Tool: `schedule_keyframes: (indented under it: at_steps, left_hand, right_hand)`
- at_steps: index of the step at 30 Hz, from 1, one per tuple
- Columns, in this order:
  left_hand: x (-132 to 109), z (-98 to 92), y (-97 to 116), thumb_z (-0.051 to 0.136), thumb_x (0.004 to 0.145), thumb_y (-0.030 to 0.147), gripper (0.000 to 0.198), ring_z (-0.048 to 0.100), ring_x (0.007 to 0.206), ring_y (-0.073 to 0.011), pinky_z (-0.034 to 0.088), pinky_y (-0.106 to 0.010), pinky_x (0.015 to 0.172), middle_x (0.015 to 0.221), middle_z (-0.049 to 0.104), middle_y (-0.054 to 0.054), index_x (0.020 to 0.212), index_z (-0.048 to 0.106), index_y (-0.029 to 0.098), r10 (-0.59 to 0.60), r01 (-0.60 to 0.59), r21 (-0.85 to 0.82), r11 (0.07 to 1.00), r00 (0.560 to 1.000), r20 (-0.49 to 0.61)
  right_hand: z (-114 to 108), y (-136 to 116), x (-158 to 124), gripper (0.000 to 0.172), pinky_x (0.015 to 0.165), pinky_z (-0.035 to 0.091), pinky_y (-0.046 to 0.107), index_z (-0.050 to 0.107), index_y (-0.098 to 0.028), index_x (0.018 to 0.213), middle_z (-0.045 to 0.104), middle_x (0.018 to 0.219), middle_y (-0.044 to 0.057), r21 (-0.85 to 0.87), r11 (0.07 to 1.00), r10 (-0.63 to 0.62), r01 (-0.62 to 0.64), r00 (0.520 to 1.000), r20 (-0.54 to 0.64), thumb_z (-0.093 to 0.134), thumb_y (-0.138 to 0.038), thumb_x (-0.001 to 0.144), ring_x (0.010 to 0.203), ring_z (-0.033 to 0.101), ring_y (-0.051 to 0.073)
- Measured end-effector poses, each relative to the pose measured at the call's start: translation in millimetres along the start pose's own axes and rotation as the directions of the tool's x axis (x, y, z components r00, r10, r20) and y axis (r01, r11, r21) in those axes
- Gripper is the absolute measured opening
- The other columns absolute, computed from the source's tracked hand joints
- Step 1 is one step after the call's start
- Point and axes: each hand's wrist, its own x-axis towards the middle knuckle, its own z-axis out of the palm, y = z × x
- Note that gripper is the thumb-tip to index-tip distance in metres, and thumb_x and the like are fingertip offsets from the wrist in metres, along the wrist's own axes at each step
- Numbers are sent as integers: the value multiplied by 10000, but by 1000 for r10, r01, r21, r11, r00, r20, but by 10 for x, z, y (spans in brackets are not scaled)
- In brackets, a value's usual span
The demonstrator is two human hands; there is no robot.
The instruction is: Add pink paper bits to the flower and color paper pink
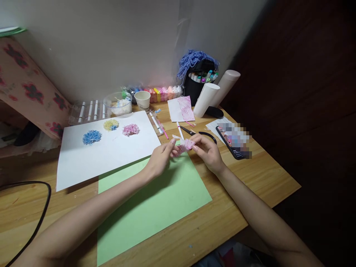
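Between my two hands is a small strip of pink-streaked white paper (187, 144), its edge cut into a fringe. My left hand (162, 157) pinches its left end between thumb and fingers. The fingers of my right hand (208, 152) are closed on its right end. Both hands are just above the far corner of a green sheet (150, 207). Black-handled scissors (191, 131) lie just beyond the hands, partly hidden by my right hand. A white marker (179, 129) lies beside them. To the left, a white sheet (116, 159) bears blue, yellow and pink fringed paper tufts.
At the back stand a clear tub (118, 105), a paper cup (142, 99), packs of coloured clay (164, 92) and a black marker holder (194, 89). Right of them are white tubes (207, 100), pink-streaked paper (182, 108) and a phone (232, 142). A black cable (47, 196) loops at left.
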Motion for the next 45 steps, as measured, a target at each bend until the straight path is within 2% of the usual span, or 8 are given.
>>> schedule_keyframes:
  at_steps: [3, 6, 12, 18, 25, 29, 35, 45]
  left_hand:
    - [30, -50, 87, 428, 823, 648, 516, 483, 615, -136, 351, -251, 521, 712, 580, -21, 741, 599, 168, -55, 59, 61, 996, 996, -69]
    - [29, -96, 191, 489, 815, 564, 426, 449, 576, -118, 330, -244, 513, 676, 561, -6, 696, 590, 168, -97, 94, 49, 994, 993, 61]
    - [28, -117, 257, 553, 755, 349, 217, 569, 735, -167, 430, -284, 679, 799, 653, -27, 789, 652, 158, -94, 80, 97, 992, 984, 154]
    - [72, -215, 278, 363, 834, 246, 290, 569, 1004, -189, 407, -343, 925, 1033, 659, -19, 899, 641, 198, 107, -160, 177, 971, 955, 277]
    - [-54, -101, 284, 624, 788, 365, 206, 554, 884, -200, 428, -332, 791, 922, 625, -35, 880, 567, 190, 345, -368, 472, 801, 928, 138]
    - [-42, -76, 223, 541, 870, 339, 175, 568, 741, -150, 414, -276, 670, 799, 636, -7, 793, 569, 184, 298, -315, 401, 860, 949, 105]
    - [-57, -82, 236, 589, 845, 298, 138, 567, 738, -137, 432, -270, 688, 815, 639, -20, 800, 587, 167, 268, -251, 285, 925, 963, -21]
    - [16, -149, 292, 669, 770, 385, 253, 566, 665, -114, 443, -247, 643, 721, 610, -4, 778, 585, 147, 146, -148, -128, 981, 989, -22]
  right_hand:
    - [21, -38, -51, 88, 801, 479, 383, 574, -220, 791, 584, 862, 57, -140, 978, -148, 155, 987, 58, 524, -263, 851, 867, 575, 208]
    - [43, -85, -89, 50, 860, 469, 416, 580, -229, 805, 575, 977, 72, -296, 922, -244, 250, 968, 58, 554, -186, 807, 961, 564, 224]
    - [60, -122, -115, 70, 904, 464, 448, 577, -232, 802, 610, 1118, 74, -284, 922, -244, 263, 964, 103, 557, -166, 793, 1061, 575, 244]
    - [55, -101, -65, 84, 778, 509, 349, 577, -211, 799, 645, 839, 43, 9, 1000, -25, 26, 996, -90, 552, -264, 859, 822, 628, 181]
    - [83, -104, -15, 183, 656, 500, 276, 593, -190, 806, 622, 765, 16, 152, 948, 295, -280, 951, -93, 621, -371, 820, 697, 596, 143]
    - [130, -81, -46, 249, 698, 474, 285, 527, -203, 847, 584, 878, 23, 131, 957, 272, -260, 959, -81, 664, -396, 772, 808, 575, 158]
    - [210, -65, -137, 286, 624, 365, 264, 477, -199, 766, 440, 791, -16, -261, 926, 259, -273, 962, -86, 689, -391, 761, 702, 441, 134]
    - [190, -142, -112, 213, 613, 332, 262, 550, -186, 695, 463, 747, -4, -88, 986, 142, -142, 990, -8, 596, -307, 864, 707, 441, 139]
